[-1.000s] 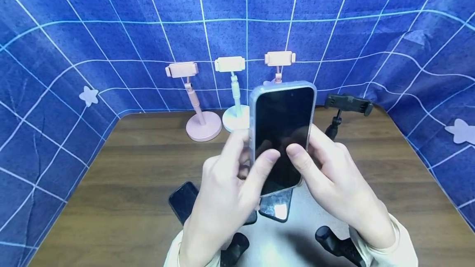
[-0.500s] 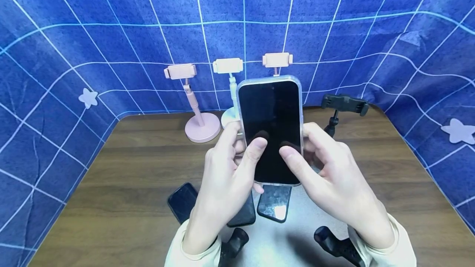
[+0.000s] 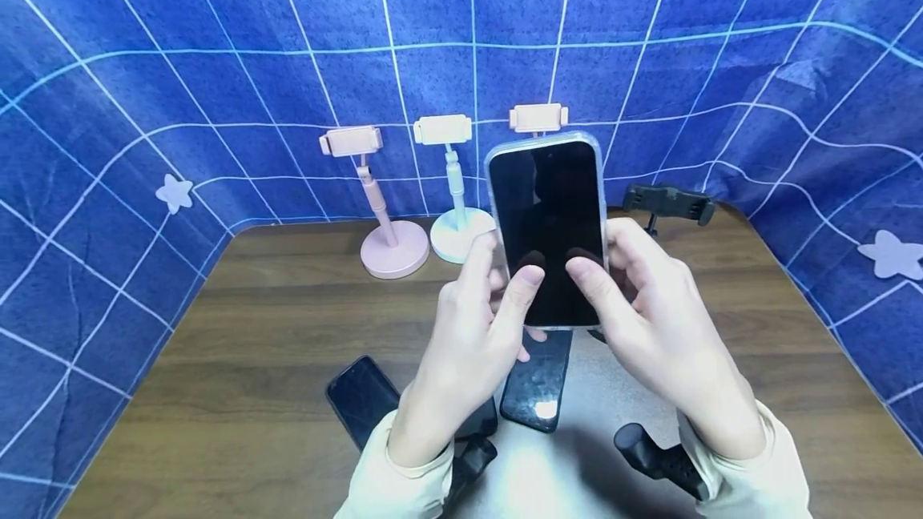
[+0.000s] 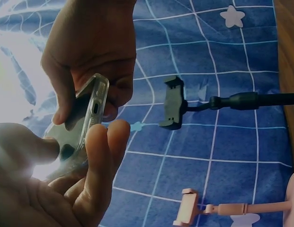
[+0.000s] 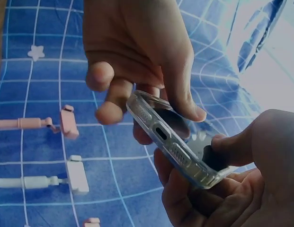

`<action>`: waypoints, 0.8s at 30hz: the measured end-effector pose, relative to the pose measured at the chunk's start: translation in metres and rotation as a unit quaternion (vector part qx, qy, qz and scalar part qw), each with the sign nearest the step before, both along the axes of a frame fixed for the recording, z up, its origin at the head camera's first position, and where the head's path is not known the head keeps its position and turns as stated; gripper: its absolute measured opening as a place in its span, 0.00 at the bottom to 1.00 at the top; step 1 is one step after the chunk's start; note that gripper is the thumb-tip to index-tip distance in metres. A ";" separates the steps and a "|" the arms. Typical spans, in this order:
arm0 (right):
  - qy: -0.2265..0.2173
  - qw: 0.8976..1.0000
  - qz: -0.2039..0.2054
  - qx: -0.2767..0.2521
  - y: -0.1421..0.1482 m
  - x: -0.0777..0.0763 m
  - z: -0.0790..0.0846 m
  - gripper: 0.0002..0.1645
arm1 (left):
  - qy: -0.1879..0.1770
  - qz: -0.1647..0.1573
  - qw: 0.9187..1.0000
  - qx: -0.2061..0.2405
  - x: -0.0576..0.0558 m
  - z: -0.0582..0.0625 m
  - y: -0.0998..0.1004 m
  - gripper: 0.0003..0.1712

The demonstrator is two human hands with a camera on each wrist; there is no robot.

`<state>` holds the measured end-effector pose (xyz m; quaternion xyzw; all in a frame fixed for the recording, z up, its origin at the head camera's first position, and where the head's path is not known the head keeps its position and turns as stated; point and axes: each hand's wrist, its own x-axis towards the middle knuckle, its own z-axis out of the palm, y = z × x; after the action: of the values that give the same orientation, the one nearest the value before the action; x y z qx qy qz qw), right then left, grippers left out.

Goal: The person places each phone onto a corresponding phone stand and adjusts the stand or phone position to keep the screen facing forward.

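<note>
A smartphone (image 3: 551, 215) in a clear case is held upright above the table, its dark screen facing me. My left hand (image 3: 479, 335) grips its left edge, thumb on the lower screen and fingers behind. On the other edge my right hand (image 3: 663, 319) holds it the same way, its thumb also on the glass. In the left wrist view the phone's bottom end (image 4: 95, 106) with its charging port shows between both hands. The right wrist view shows the same port side of the clear case (image 5: 170, 142), with fingers curled around its back.
Behind stand a pink phone stand (image 3: 392, 251), a pale blue one (image 3: 457, 235), another pink one (image 3: 538, 118) partly hidden by the phone, and a black one (image 3: 667, 203). Dark phones (image 3: 363, 397) (image 3: 537, 383) lie on the wooden table (image 3: 252, 343). A blue gridded cloth (image 3: 288, 6) hangs around.
Both hands have raised the phone slightly. It went left, then back right, and its tilt changed. The left hand shifted right, uncovering more of the pale blue stand's base.
</note>
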<state>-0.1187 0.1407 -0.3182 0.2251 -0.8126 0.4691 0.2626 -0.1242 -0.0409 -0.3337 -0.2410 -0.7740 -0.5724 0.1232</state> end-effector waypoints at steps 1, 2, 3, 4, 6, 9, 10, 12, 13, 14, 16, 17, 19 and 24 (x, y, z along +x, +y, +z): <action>-0.007 1.000 -0.008 -0.002 0.002 -0.001 0.001 0.10 | 0.008 -0.003 1.000 -0.009 -0.001 -0.001 0.001 0.11; -0.014 1.000 -0.015 -0.004 0.003 -0.002 0.001 0.10 | 0.014 -0.007 1.000 -0.016 -0.002 -0.002 0.002 0.10; -0.022 0.999 -0.022 -0.007 0.005 -0.002 0.002 0.10 | 0.021 -0.011 0.999 -0.025 -0.003 -0.003 0.003 0.10; -0.032 0.999 -0.030 -0.008 0.008 -0.003 0.003 0.10 | 0.029 -0.013 0.999 -0.033 -0.004 -0.003 0.004 0.11; -0.047 0.998 -0.047 -0.011 0.012 -0.005 0.004 0.09 | 0.034 -0.018 0.998 -0.048 -0.006 -0.005 0.005 0.11; -0.058 0.996 -0.066 -0.023 0.018 -0.008 0.005 0.08 | 0.018 -0.030 0.996 -0.076 -0.009 -0.008 0.007 0.15; -0.059 0.995 -0.072 -0.028 0.020 -0.009 0.005 0.07 | 0.010 -0.033 0.995 -0.089 -0.010 -0.010 0.008 0.17; -0.058 0.995 -0.079 -0.037 0.025 -0.012 0.005 0.06 | -0.006 -0.039 0.992 -0.117 -0.013 -0.014 0.010 0.20; -0.059 0.994 -0.080 -0.041 0.027 -0.014 0.005 0.06 | -0.010 -0.042 0.990 -0.132 -0.015 -0.016 0.010 0.21; -0.059 0.994 -0.084 -0.044 0.030 -0.016 0.005 0.06 | -0.013 -0.043 0.988 -0.145 -0.016 -0.017 0.011 0.22; -0.062 0.993 -0.086 -0.053 0.036 -0.020 0.004 0.05 | -0.014 -0.043 0.985 -0.164 -0.017 -0.020 0.013 0.23; -0.064 0.992 -0.086 -0.060 0.039 -0.023 0.003 0.05 | -0.012 -0.044 0.984 -0.170 -0.018 -0.021 0.014 0.23; -0.073 0.991 -0.076 -0.086 0.044 -0.029 0.002 0.04 | -0.006 -0.043 0.983 -0.179 -0.019 -0.023 0.015 0.22; -0.109 0.974 -0.017 -0.199 0.057 -0.042 0.000 0.13 | -0.001 -0.046 0.981 -0.189 -0.021 -0.027 0.017 0.21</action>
<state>-0.1603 0.1980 -0.3184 0.1017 -0.7306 0.6383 0.2202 -0.1457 -0.0241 -0.3607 -0.2944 -0.8565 -0.4213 0.0479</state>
